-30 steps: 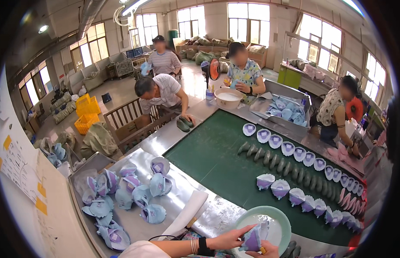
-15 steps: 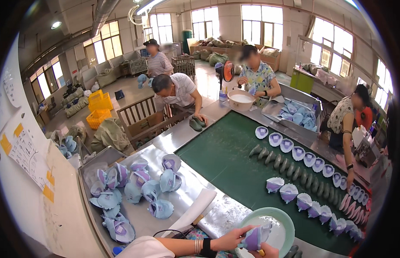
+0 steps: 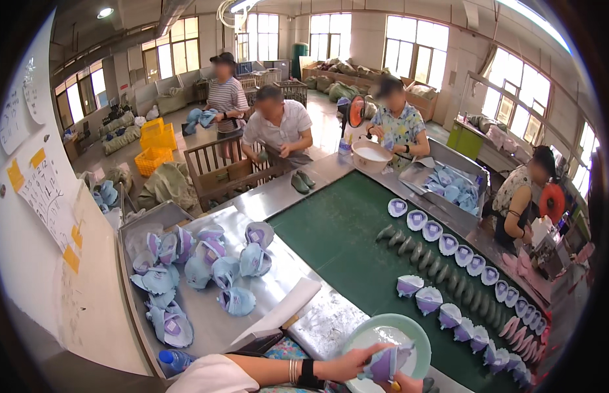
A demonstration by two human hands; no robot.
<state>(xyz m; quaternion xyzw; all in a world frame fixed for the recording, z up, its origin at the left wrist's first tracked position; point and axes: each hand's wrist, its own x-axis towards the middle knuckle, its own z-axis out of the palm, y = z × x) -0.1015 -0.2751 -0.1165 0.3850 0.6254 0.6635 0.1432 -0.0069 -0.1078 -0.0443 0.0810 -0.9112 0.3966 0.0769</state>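
Observation:
At the lower edge, my left hand (image 3: 357, 362) grips a purple and light-blue shoe upper (image 3: 384, 365). My right hand (image 3: 410, 384) is closed beside it on a tool with a yellow handle (image 3: 396, 386); the tool's working end is hidden. Both hands and the upper are over a pale green basin (image 3: 425, 343) with white liquid in it. To the left, several similar blue and purple uppers (image 3: 236, 301) lie on a metal tray table (image 3: 258, 298). More uppers (image 3: 429, 299) stand in a row on the green belt (image 3: 344, 226) to the right.
Rows of dark soles (image 3: 425, 261) and pink pieces (image 3: 517, 334) lie on the belt. A rolled white sheet (image 3: 281, 311) and a blue-capped bottle (image 3: 177, 359) are near my left arm. Co-workers stand around the belt, near a beige basin (image 3: 371, 155) and an orange fan (image 3: 355, 111).
My hands keep their hold on the upper above the basin. Across the belt, a person's hand has left the green shoes. The co-worker at right has drawn an arm back from the belt.

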